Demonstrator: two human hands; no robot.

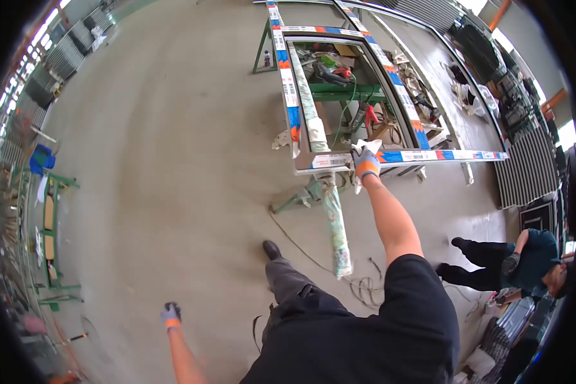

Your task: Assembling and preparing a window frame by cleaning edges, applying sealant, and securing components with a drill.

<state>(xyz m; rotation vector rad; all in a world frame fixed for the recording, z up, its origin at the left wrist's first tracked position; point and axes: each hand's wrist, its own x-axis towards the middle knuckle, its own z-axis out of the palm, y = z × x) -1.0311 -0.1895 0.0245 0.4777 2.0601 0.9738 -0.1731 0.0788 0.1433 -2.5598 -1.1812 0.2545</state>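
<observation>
My right hand (367,162), in a grey glove with an orange cuff, reaches forward to the near rail of a large window frame (329,161). Its fingers are closed on a white cloth (368,146) pressed against that rail. Striped blue, white and orange protective film covers much of the frame. Low on the left hangs my left hand (171,312), gloved alike, away from everything. Its dark-tipped fingers look loosely apart, with nothing visible in them. Beneath the frame's near corner, a support bar (335,224) wrapped in patterned film sticks out toward me.
Green stands (301,195) carry the frame. Tools and a green hose (345,118) show through its opening. A cable (365,291) lies coiled on the floor near my legs. At the right is another person (518,262). Stacked profiles (528,163) line the right; a green rack (51,237) stands left.
</observation>
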